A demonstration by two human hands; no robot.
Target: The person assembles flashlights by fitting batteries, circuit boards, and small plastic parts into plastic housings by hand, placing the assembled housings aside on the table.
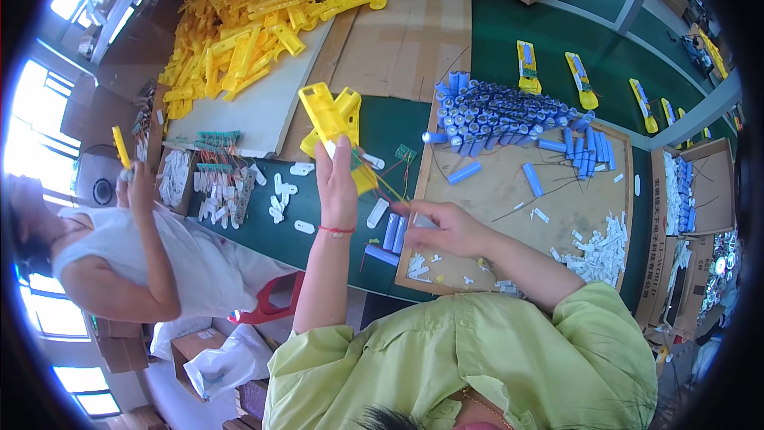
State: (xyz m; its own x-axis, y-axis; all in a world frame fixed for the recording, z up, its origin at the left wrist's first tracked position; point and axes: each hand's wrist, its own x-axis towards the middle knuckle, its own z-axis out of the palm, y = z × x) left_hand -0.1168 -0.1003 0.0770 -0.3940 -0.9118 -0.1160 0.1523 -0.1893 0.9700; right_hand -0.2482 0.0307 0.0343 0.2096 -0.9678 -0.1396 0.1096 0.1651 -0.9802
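Note:
My left hand is raised over the green table, closed on a yellow plastic casing that tilts up past the fingers. More yellow casings lie just behind it. My right hand is pinched at the front left corner of the wooden board. Thin wires or a slender rod run between the two hands; what the right fingers grip is too small to name. A small green circuit board with red wires lies between the hands. A white oblong cover and blue cylindrical cells sit beside my right hand.
The wooden board bears piled blue cells and white plastic bits. Yellow casings heap at the back left. Wired circuit boards lie left. Part-filled yellow casings line the far right. A co-worker sits left, holding a yellow piece.

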